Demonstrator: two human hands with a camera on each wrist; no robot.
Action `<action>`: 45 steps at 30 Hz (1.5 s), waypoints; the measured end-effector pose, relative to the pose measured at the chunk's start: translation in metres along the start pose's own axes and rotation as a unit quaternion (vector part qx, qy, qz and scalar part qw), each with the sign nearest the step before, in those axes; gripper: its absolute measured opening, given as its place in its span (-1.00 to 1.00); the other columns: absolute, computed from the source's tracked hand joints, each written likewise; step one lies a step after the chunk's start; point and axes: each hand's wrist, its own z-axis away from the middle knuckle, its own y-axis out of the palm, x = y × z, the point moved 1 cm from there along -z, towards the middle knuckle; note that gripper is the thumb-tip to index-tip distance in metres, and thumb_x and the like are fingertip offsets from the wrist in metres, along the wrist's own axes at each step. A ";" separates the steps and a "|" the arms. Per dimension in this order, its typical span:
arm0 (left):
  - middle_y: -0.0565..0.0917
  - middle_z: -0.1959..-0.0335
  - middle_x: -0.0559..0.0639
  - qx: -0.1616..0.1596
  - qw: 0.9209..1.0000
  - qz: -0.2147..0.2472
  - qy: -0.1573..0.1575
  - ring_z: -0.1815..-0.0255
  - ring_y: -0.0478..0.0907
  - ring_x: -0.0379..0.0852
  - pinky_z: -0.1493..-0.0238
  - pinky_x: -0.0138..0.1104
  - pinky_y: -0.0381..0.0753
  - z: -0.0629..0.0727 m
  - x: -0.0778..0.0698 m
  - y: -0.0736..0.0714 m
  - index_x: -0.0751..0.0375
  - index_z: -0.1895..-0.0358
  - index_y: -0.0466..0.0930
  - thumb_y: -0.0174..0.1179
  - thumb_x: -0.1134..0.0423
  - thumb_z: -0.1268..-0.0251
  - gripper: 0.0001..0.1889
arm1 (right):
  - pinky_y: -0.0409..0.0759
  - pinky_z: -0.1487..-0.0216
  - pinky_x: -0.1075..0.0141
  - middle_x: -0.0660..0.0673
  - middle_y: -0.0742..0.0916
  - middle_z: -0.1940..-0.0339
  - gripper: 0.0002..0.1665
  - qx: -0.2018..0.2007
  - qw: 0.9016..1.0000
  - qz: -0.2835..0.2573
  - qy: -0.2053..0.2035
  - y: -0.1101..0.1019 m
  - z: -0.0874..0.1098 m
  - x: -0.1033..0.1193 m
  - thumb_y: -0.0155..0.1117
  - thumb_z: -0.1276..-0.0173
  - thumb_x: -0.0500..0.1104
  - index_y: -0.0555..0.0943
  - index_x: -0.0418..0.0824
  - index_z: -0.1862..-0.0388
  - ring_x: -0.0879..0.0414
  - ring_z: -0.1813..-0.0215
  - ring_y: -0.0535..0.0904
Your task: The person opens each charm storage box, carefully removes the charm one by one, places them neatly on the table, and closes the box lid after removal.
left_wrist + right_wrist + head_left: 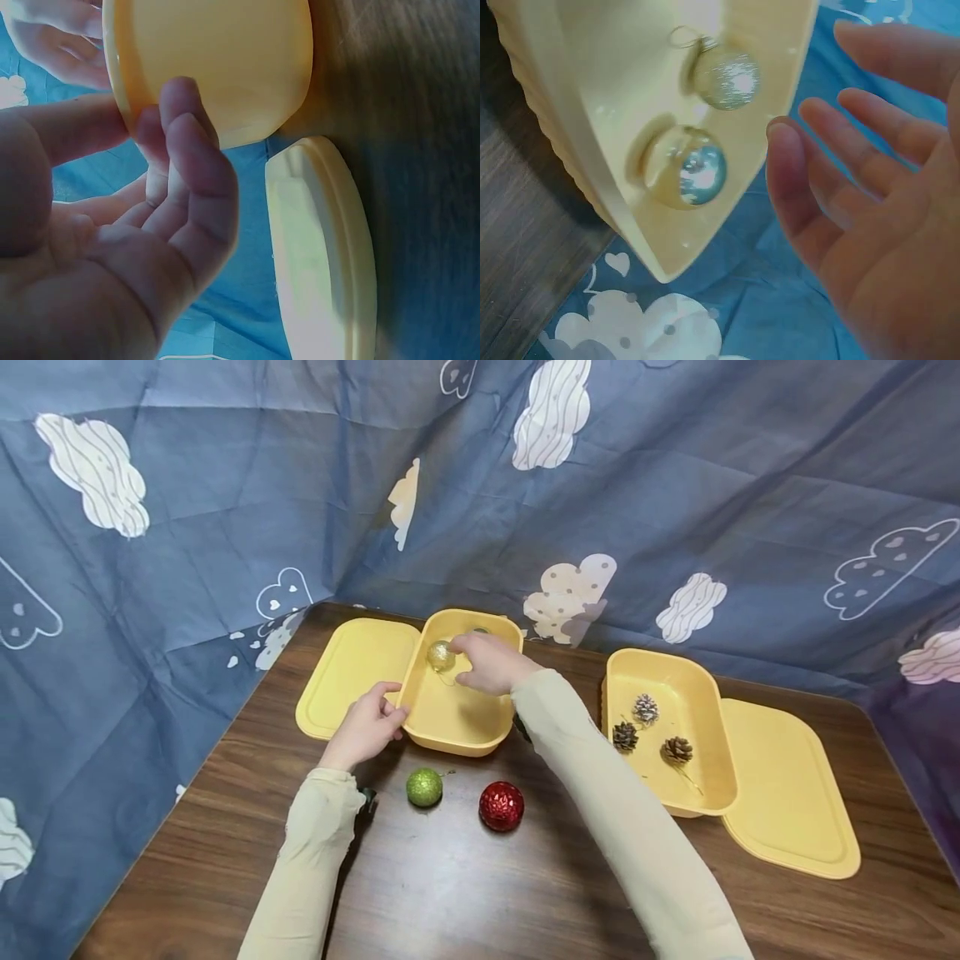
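My left hand (367, 727) pinches the near-left rim of a yellow plastic box (457, 745), thumb at the edge and fingers curled against the outer wall. Over the same box is my right hand (491, 662), its fingers loosely bent and nothing between them. Inside lies a gold glittery bauble (441, 656) with a hanging loop. Beside it in the right wrist view sits a shiny, mirror-like bauble (694, 169), mostly hidden by the hand in the head view. On the table before the box are a green glitter bauble (423, 787) and a red faceted bauble (501, 806).
A second yellow box (671, 672) at the right holds several pine cones (677, 751). Flat yellow lids lie beside the boxes, one on the left (360, 668) and one on the right (795, 793). A blue cloud-print cloth (450, 485) hangs behind the wooden table (420, 893).
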 end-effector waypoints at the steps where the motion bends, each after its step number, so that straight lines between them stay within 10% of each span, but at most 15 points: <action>1: 0.63 0.45 0.10 0.000 1.000 0.000 0.000 0.44 0.66 0.03 0.36 -0.33 0.52 0.000 0.000 0.000 0.35 -0.33 0.28 0.07 0.24 -0.40 -0.50 | 0.27 -0.45 0.14 -0.21 0.53 -0.33 -0.37 0.012 1.000 0.007 0.005 0.001 -0.005 -0.001 0.23 -0.29 -0.18 0.40 -0.30 -0.34 -0.09 -0.40 0.37; 19: 0.62 0.45 0.09 0.000 1.000 0.003 0.003 0.43 0.67 0.04 0.35 -0.34 0.54 -0.001 -0.001 0.004 0.36 -0.33 0.28 0.08 0.25 -0.38 -0.49 | 0.14 -0.52 0.13 -0.17 0.33 -0.49 -0.20 0.100 0.992 0.022 0.073 0.018 -0.042 -0.007 0.18 -0.23 -0.25 0.21 -0.15 -0.48 -0.05 -0.52 0.19; 27: 0.63 0.45 0.06 0.000 1.000 -0.007 0.005 0.44 0.66 -0.03 0.29 -0.31 0.54 -0.003 0.001 0.005 0.33 -0.32 0.30 0.09 0.22 -0.38 -0.50 | 0.38 -0.35 0.08 -0.21 0.36 -0.41 -0.17 0.105 0.988 0.022 0.109 0.019 -0.043 -0.006 0.20 -0.22 -0.29 0.22 -0.03 -0.48 -0.09 -0.36 0.37; 45: 0.64 0.43 0.06 -0.003 1.000 -0.006 -0.002 0.42 0.67 -0.02 0.26 -0.30 0.55 -0.005 0.006 -0.002 0.30 -0.31 0.32 0.09 0.19 -0.38 -0.51 | 0.42 -0.29 0.13 -0.20 0.47 -0.28 -0.34 0.119 0.988 0.029 0.097 0.029 -0.050 0.011 0.23 -0.23 -0.23 0.38 -0.12 -0.35 -0.04 -0.28 0.43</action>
